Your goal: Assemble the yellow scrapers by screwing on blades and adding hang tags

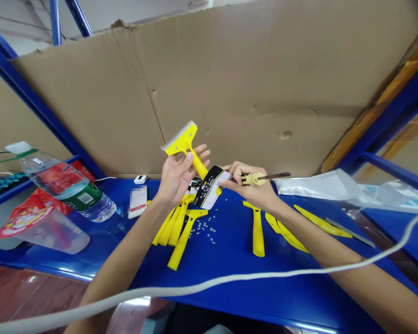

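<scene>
My left hand [181, 176] grips a yellow scraper [183, 140] near its neck, with the wide blade end tilted up to the left. A black-and-white printed card [211, 188] lies over the scraper's handle; whether it wraps all the way round I cannot tell. The fingers of my right hand [249, 181] pinch the card's right edge. Tucked in that same hand is a screwdriver [256, 179] with a cream handle, its dark shaft pointing right. Below, several yellow scraper handles [181, 241] lie in a bunch beside scattered small screws and nuts [207, 227].
Another yellow handle [258, 232] and curved yellow pieces [322, 221] lie at the right, near a plastic bag [316, 184]. A water bottle [69, 181], a plastic cup [52, 227] and a phone [138, 202] are at the left. A white cable [230, 279] crosses the foreground.
</scene>
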### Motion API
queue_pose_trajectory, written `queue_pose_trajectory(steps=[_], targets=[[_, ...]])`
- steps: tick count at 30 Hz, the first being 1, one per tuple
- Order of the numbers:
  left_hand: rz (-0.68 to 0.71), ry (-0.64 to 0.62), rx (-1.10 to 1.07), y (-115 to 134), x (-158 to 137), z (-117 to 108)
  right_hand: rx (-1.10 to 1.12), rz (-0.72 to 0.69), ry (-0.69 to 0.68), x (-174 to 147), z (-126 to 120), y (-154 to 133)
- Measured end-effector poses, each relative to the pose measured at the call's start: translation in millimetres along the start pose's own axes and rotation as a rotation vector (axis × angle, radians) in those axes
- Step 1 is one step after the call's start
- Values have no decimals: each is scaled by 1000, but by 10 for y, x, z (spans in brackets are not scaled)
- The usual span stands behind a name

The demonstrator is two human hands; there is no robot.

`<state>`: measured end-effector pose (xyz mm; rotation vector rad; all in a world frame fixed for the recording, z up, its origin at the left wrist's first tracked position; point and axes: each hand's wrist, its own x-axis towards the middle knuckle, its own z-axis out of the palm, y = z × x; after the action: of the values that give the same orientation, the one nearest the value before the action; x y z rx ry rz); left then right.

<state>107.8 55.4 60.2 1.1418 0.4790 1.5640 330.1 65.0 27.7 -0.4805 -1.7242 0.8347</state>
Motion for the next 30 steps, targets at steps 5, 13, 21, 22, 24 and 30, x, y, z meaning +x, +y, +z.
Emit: queue_pose_trajectory(steps=[5,13,21,22,24,30], targets=[[-51,149,-123,-67,-13,-97,20,-20,43,-70,137,57],[-102,271,-52,-279,-191,-111,33,7,184,-105,290,79],[-7,134,208,-260,-332,-26,116,211,347,-194,467,231],[-14,151,212,-251,-345,-19,143,248,335,-207,485,246],[-14,188,208,-236,-379,-12,190,334,286,-232,514,265],[-17,187,305,-198,-500,-96,348,490,144,-298,558,237]])
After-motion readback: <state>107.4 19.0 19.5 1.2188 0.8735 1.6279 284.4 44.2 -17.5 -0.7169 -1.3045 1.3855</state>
